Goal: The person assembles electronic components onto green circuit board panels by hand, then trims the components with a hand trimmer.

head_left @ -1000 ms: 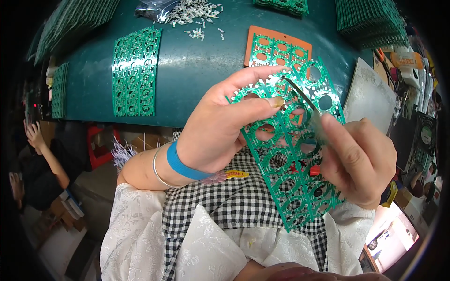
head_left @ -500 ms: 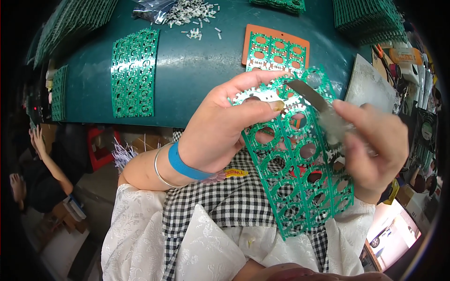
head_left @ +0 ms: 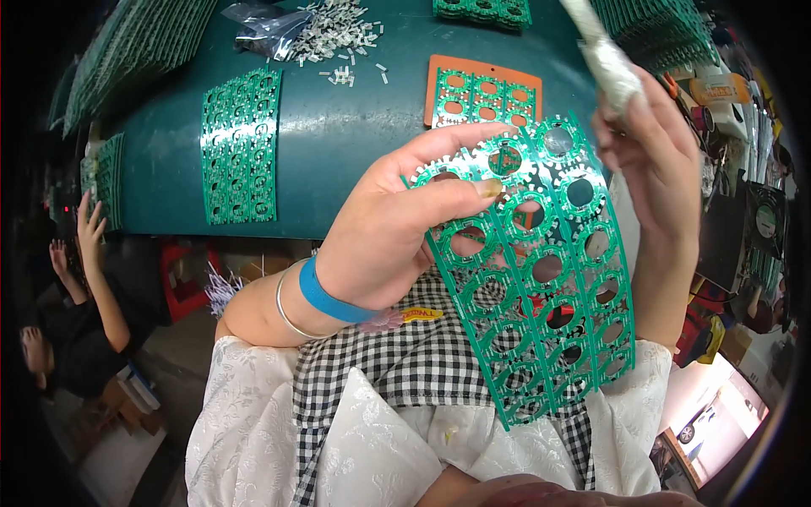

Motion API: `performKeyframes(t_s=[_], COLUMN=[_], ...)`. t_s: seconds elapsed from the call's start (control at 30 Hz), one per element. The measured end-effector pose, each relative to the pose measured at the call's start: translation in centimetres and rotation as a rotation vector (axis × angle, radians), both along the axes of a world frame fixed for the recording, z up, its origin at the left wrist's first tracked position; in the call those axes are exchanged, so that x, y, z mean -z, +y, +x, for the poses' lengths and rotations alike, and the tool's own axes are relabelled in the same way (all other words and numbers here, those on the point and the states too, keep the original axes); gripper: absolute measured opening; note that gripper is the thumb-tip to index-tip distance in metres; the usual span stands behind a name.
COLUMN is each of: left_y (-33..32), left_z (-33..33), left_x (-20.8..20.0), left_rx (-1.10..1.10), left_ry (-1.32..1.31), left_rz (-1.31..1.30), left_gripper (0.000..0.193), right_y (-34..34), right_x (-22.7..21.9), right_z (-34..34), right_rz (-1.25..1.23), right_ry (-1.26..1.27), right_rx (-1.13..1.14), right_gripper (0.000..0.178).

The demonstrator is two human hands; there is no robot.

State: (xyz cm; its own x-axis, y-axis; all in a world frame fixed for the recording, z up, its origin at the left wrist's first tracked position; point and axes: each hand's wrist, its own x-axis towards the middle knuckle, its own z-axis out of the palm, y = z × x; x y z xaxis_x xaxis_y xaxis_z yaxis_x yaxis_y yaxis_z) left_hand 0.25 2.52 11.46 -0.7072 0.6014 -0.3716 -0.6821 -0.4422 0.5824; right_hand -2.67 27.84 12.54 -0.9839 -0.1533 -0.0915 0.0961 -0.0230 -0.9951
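My left hand [head_left: 380, 211] grips the upper left edge of a green circuit board panel [head_left: 549, 237], its thumb on the front face. The panel has rows of round cut-outs ringed by white pads, and slants down over my checked apron. Beyond the panel's upper right edge, my right hand [head_left: 650, 144] is closed around a tool with a whitish wrapped handle [head_left: 612, 72], apart from the board. The tool slants up toward the top edge; its metal blade cannot be made out. Behind the held panel, another green panel [head_left: 486, 89] lies on an orange board [head_left: 433, 91].
On the green table [head_left: 355, 169] lie a loose panel [head_left: 242, 148], a heap of small white pieces [head_left: 334, 34] and a plastic bag [head_left: 262, 29]. Panel stacks [head_left: 131, 51] stand at the back corners. Another person's hand [head_left: 90, 228] is at far left; a lit screen [head_left: 714, 418] at lower right.
My right hand has lifted the tool off the panel, up and away; the blade seen against the board is gone from there. My left hand keeps its grip. The other person's hand has risen.
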Motion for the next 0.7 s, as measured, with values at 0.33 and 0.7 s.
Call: performKeyframes(t_s=[0.33, 0.7], left_y=[0.4, 0.2], left_z=[-4.2, -2.9], left_x=[0.7, 5.5], left_rx=[-0.080, -0.082], left_ry=[-0.051, 0.726], left_rz=[0.296, -0.086], left_gripper=[0.049, 0.064], right_y=[-2.0, -9.6], right_x=[0.7, 0.5], right_z=[-3.7, 1.7], right_rz=[-0.226, -0.463], right_ry=[-0.033, -0.053], right_rx=[-0.091, 0.213], right_gripper=[0.038, 0.042])
